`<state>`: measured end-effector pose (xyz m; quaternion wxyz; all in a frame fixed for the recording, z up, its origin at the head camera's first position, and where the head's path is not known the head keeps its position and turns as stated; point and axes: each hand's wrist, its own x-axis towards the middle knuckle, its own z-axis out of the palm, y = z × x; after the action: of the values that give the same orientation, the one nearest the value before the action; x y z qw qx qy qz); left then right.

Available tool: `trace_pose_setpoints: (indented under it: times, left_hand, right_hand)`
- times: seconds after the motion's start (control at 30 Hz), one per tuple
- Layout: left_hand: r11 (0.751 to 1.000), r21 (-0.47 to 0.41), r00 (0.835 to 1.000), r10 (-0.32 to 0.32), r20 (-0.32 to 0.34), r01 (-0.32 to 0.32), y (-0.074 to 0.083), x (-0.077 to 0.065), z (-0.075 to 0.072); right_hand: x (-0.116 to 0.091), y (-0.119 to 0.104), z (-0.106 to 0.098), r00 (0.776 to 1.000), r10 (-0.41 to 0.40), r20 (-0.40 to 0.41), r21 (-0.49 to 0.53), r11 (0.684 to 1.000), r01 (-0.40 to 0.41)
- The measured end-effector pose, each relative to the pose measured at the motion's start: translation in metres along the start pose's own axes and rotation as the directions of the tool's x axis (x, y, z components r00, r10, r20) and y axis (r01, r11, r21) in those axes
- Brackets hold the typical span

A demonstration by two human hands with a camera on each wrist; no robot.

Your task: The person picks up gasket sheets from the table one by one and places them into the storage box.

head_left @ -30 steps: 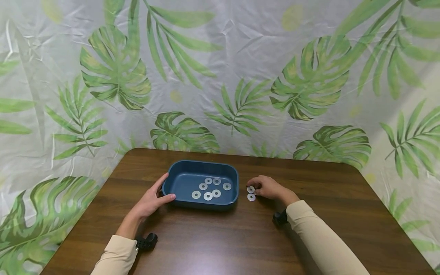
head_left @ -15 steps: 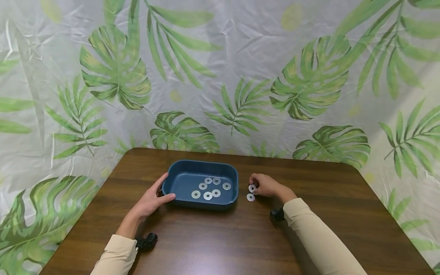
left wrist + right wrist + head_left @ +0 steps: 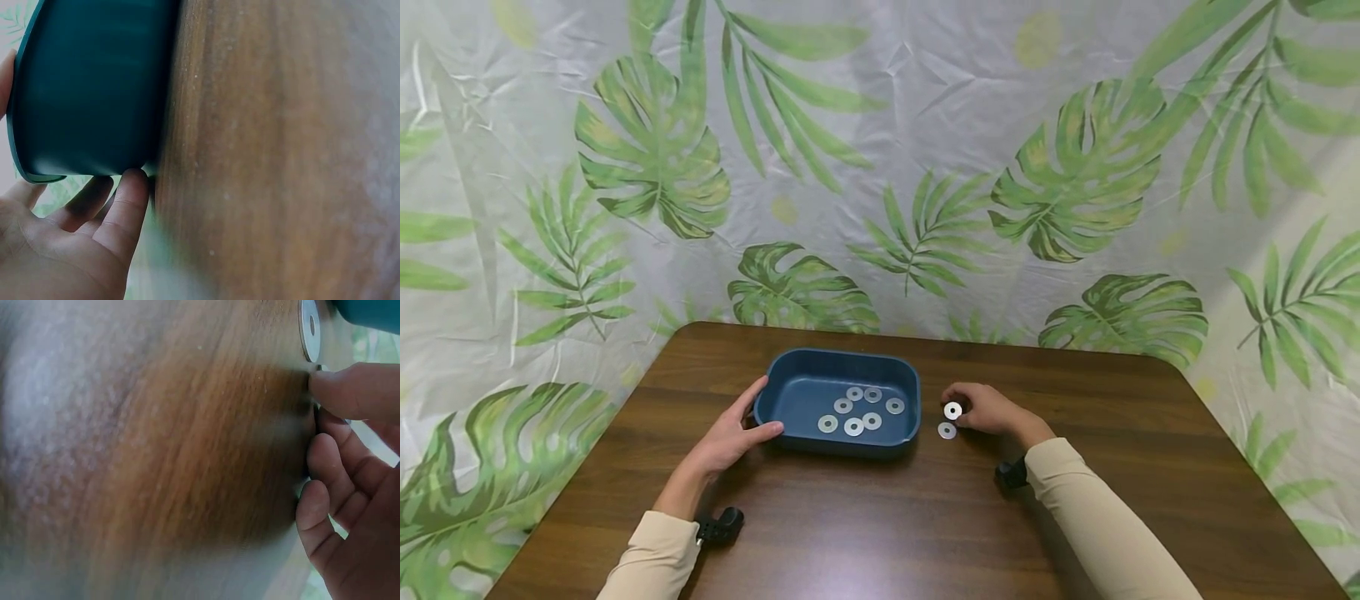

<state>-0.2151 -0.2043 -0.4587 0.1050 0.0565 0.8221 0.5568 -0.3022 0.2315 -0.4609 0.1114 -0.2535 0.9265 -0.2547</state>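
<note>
A blue rectangular bin (image 3: 842,448) stands on the table with several flat metal washers (image 3: 853,427) lying in it. My left hand (image 3: 724,435) holds the bin's left end, thumb on the near corner of the rim and fingers against the end wall, as the left wrist view shows. Right of the bin, my right hand (image 3: 988,408) pinches a washer (image 3: 952,410) between thumb and fingers, at the tabletop. Another washer (image 3: 947,431) lies flat just in front of it, also seen in the right wrist view as a tilted disc, the near washer (image 3: 310,328).
The dark wooden table (image 3: 880,517) has rounded far corners. Behind it hangs a pale curtain (image 3: 820,208) with green leaf prints. Black wrist cameras sit on both forearms, the left camera (image 3: 721,527) and the right camera (image 3: 1011,475).
The pinched washer has shifted slightly right, away from the bin, and now shows brighter. The right hand moved a little with it. Left hand and bin have stayed still.
</note>
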Motion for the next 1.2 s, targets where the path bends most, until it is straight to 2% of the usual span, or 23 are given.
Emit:
trace_pose_setpoints:
  times: [1.0,1.2]
  left_hand:
    - [1.000,0.006,1.000,0.004,0.004,-0.004,-0.0021,0.0021,-0.0011]
    - [1.000,0.012,1.000,0.002,-0.004,-0.002,-0.0016,0.0022,-0.0004]
  right_hand:
    - [0.0015,-0.0002,0.0002,0.999,0.020,-0.030,-0.002,1.000,-0.020]
    - [0.0019,-0.0015,-0.0030,0.997,0.022,-0.078,-0.014,1.000,-0.023]
